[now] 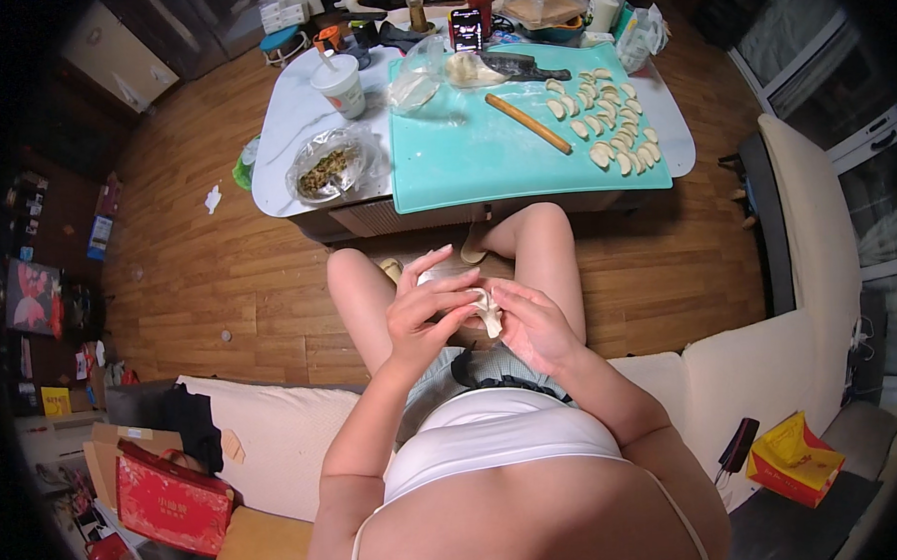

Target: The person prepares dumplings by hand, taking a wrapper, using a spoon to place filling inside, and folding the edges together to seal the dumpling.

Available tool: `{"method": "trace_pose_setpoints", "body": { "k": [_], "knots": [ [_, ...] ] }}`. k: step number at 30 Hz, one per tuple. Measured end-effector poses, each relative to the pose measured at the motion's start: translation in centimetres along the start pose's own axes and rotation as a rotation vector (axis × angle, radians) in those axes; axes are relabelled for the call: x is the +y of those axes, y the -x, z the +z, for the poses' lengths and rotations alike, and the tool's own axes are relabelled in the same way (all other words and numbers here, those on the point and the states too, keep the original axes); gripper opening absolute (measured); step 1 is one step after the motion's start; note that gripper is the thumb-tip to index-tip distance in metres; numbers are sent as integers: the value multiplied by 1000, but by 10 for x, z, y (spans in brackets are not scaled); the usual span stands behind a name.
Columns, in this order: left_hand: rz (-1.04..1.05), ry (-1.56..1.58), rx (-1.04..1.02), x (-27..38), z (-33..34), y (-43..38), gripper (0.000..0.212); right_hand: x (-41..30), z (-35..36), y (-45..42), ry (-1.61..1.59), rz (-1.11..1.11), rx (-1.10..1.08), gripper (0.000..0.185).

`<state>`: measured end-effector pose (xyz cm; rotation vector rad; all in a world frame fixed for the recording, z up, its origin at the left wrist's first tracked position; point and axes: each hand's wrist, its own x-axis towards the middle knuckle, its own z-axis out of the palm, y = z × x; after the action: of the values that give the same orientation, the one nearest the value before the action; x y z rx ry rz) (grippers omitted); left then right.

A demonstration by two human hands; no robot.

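Observation:
Between the fingers of both hands, above my lap, is a pale dumpling wrapper point(489, 317), folded and pinched. My left hand point(426, 311) holds its left side with thumb and index finger, the other fingers raised. My right hand point(534, 325) grips the right side. Any filling inside is hidden. Beyond my knees, a turquoise silicone mat point(443, 160) covers much of the low table. On it lie a wooden rolling pin point(529, 124) and several shaped dumplings point(608, 115) at the right. A bowl of chopped filling point(327, 171), lined with clear plastic, stands left of the mat.
Behind the rolling pin, a lump of dough point(475, 68) lies beside a dark-handled object point(522, 65). A lidded cup with a straw point(339, 86) stands at the table's left. A lit phone point(467, 31) and bottles line the back. The sofa point(275, 430) is around me.

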<state>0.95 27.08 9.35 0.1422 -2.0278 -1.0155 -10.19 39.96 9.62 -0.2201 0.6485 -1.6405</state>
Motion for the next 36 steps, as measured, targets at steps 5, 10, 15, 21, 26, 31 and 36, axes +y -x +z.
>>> {"method": "trace_pose_setpoints", "body": {
  "k": [5, 10, 15, 21, 26, 31, 36],
  "knots": [
    [21, 6, -37, 0, -3, -1, 16, -1, 5, -1, -4, 8, 18, 35],
    [100, -161, -99, 3, -5, -1, 17, -1, 4, -1, -1, 32, -42, 34],
    [-2, -87, 27, 6, 5, 3, 19, 4, 1, -1, 4, 0, -9, 34],
    [-12, -40, 60, 1, 0, 7, 17, 1, 6, 0, 28, 0, -5, 35],
    [-23, -47, 29, 7, 0, 6, 16, -1, 5, -2, 10, 59, -59, 36],
    [-17, -123, -8, 9, 2, 4, 17, 5, -3, -3, 38, 52, -74, 36],
    [-137, -10, 145, 9, 8, 7, 18, -1, 10, -1, 1, 48, -3, 33]
  ]
}}
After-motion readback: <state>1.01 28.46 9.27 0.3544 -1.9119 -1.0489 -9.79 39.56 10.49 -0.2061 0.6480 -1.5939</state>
